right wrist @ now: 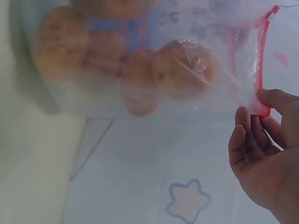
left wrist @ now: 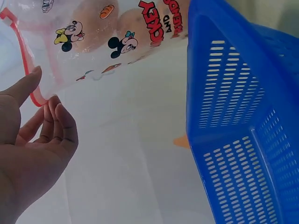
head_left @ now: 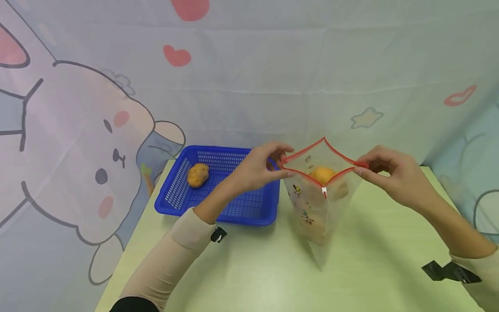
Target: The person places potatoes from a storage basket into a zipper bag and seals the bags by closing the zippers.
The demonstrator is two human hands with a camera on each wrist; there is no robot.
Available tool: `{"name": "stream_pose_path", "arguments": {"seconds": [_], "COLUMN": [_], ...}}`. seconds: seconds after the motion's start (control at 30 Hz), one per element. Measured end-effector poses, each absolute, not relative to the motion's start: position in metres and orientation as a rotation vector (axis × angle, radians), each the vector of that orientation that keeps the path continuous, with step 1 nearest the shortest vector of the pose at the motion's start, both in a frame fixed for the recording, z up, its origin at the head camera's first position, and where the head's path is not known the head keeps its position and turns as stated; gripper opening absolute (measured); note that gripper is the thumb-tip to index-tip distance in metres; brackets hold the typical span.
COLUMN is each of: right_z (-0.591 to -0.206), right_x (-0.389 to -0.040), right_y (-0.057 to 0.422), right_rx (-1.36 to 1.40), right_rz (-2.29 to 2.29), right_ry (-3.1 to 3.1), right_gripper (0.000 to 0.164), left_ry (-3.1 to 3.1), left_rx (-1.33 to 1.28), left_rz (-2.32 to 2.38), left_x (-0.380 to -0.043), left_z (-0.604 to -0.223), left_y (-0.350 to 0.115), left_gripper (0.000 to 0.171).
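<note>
A clear zip bag point(head_left: 312, 208) with red edging and printed cartoon mice stands upright over the table, its mouth spread in a diamond. My left hand point(head_left: 262, 167) pinches the left corner of that red rim between thumb and fingers. At the opposite corner, my right hand point(head_left: 397, 175) pinches the rim the same way. Several potatoes point(right wrist: 60, 44) show through the cloudy plastic in the right wrist view. Inside the mouth, a rounded yellow-orange thing point(head_left: 322, 174) lies on top. A white zip slider point(head_left: 324, 190) sits at the near point of the rim.
Left of the bag is a blue slatted basket point(head_left: 230, 216), partly behind my left hand and forearm. One potato point(head_left: 198, 175) lies in its left part. Both stand on a pale green table point(head_left: 249, 268), with a cartoon-printed cloth point(head_left: 253, 65) hanging behind it.
</note>
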State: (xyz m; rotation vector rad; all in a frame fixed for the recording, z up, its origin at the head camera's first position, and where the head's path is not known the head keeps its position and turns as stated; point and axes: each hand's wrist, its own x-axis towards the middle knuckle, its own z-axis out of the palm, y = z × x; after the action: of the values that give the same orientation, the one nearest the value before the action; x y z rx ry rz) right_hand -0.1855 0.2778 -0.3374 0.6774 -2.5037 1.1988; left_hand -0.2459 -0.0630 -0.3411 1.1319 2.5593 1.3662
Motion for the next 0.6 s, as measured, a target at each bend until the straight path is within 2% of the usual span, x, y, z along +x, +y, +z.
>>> {"name": "stream_pose_path", "arguments": {"seconds": [0.3,0.6], "right_z": [-0.335,-0.342], "right_x": [-0.198,-0.198], "right_y": [0.266,0.257], "right_rx": [0.923,0.945], "right_rz": [0.874,0.864], "right_ry": [-2.443,-2.448], "right_gripper": [0.030,0.030], "left_ry": [2.629,2.705], "left_rx": [1.071,0.861], "left_rz": [1.180,1.215], "left_x": [-0.244,-0.254], "left_z": [-0.372,-0.405], "left_y": [-0.075,-0.155], "left_gripper": [0.059,0.063]}}
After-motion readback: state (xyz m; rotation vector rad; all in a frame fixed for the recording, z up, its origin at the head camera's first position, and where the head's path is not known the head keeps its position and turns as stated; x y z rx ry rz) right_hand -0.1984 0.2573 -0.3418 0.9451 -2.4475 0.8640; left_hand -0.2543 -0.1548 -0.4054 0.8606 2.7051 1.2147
